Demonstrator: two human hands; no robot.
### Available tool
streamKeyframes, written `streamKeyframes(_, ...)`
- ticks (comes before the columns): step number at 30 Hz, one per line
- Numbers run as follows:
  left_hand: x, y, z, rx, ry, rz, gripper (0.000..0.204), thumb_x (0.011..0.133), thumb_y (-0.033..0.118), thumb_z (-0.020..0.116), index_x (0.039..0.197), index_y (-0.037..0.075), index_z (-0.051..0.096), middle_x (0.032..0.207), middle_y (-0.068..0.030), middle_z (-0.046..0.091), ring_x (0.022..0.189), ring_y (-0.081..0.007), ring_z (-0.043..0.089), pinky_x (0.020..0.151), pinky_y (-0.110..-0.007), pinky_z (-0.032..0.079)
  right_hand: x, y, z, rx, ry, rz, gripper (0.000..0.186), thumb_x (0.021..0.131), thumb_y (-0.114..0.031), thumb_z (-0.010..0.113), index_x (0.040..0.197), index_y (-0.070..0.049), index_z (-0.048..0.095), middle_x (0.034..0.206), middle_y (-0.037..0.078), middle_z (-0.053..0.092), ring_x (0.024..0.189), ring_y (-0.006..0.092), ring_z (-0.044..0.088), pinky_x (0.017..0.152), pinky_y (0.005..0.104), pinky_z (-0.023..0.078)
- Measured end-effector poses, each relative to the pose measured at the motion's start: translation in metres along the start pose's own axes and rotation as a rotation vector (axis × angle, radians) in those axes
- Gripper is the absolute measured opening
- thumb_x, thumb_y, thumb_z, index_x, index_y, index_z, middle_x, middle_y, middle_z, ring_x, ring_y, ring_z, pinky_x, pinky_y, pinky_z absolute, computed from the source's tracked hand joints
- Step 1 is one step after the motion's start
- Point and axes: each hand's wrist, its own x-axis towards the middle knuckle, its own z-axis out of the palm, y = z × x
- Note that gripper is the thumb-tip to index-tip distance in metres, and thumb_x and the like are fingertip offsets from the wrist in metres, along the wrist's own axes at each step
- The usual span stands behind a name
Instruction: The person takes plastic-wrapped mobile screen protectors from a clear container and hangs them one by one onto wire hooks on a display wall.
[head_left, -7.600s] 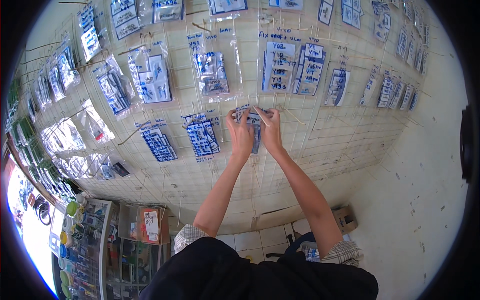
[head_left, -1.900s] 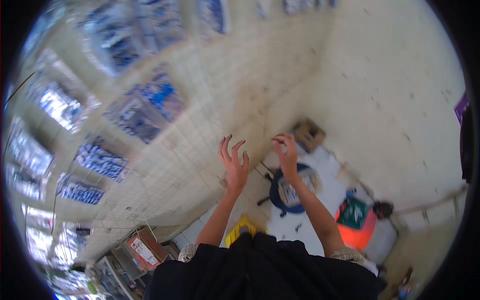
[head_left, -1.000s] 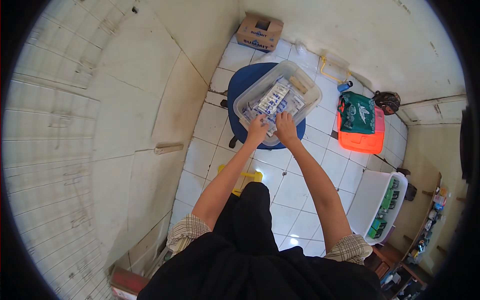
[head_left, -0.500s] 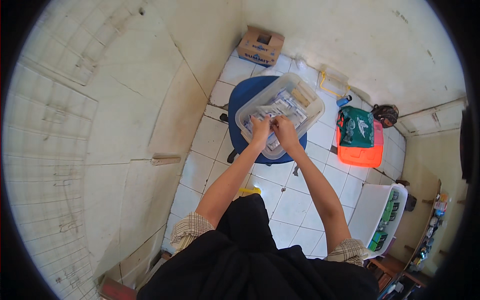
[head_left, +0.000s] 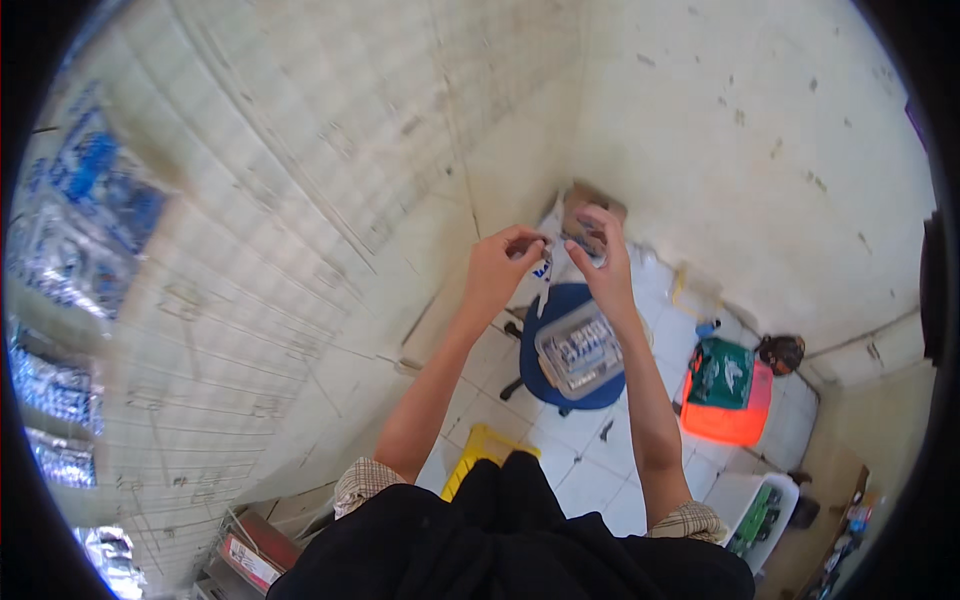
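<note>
My left hand (head_left: 500, 262) is raised, thumb and fingertips pinched on a small white plastic packet with blue print (head_left: 543, 272), which hangs below them. Just to its right, my right hand (head_left: 606, 262) is held up with thumb and fingers apart and nothing visible between them. Below both hands, a clear plastic bin (head_left: 548, 345) rests on the blue seat of a wheeled chair (head_left: 535, 385). White and blue packets (head_left: 585, 350) lie inside the bin; my right forearm is close to its right side in the picture.
Silvery blue packets (head_left: 105, 210) hang on a wire grid along the left wall. A cardboard box (head_left: 590, 200) stands in the far corner, partly behind my hands. A yellow stool (head_left: 490, 445) is near my legs. Right: an orange box (head_left: 725, 420), a green bag (head_left: 722, 372), a white tub (head_left: 742, 500).
Both hands have risen out of the bin, the left with a packet in its fingers, the right now spread. The view has tilted up and left, bringing the hanging packets in.
</note>
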Motion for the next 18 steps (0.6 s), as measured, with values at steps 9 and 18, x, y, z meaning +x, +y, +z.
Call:
streamKeyframes(9,0.006,0.192,-0.079,0.279,0.181,0.333,0.013,0.079,0.008,0.061,0.088,0.0,0.063,0.075,-0.0029,0.062,0.069,-0.0058,0.056,0.062,-0.021,0.045,0.159,-0.108,0.015,1.021,-0.633,0.32,0.044,0.076,-0.026,0.068,0.109,-0.002,0.052,0.093,0.005,0.058,0.086,0.0108,0.054,0.075,0.0246,0.043)
streamKeyframes(18,0.005,0.285,-0.112,0.065,0.45,0.352,0.009,0.076,0.005,0.066,0.081,-0.001,0.062,0.071,-0.0004,0.059,0.062,-0.0034,0.05,0.055,-0.018,0.04,0.224,-0.225,0.018,0.832,-0.479,0.108,0.016,0.077,-0.013,0.066,0.084,-0.001,0.059,0.075,0.001,0.059,0.07,0.0062,0.054,0.063,0.0188,0.043)
